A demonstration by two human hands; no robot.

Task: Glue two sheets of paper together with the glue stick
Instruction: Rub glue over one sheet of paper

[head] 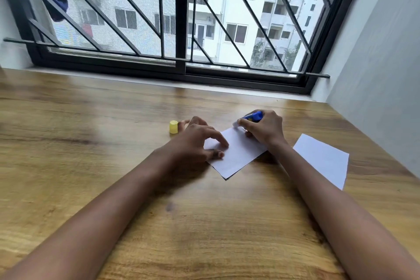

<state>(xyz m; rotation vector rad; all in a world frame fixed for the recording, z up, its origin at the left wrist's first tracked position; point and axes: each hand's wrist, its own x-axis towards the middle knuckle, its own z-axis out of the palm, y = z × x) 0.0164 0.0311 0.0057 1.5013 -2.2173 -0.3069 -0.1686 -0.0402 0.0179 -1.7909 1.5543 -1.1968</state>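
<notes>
A small white sheet of paper point(238, 154) lies at an angle in the middle of the wooden table point(91, 143). My left hand point(197, 138) presses its left side down with spread fingertips and holds nothing. My right hand point(263, 129) grips a blue glue stick point(252, 117), tilted with its tip down at the sheet's far corner. A second white sheet point(322, 159) lies flat to the right, partly under my right forearm. The yellow cap point(173, 126) stands on the table just left of my left hand.
A barred window point(181, 29) with a dark frame runs along the table's far edge. A grey wall point(381, 75) closes the right side. A dark cloth point(52, 0) hangs at the upper left.
</notes>
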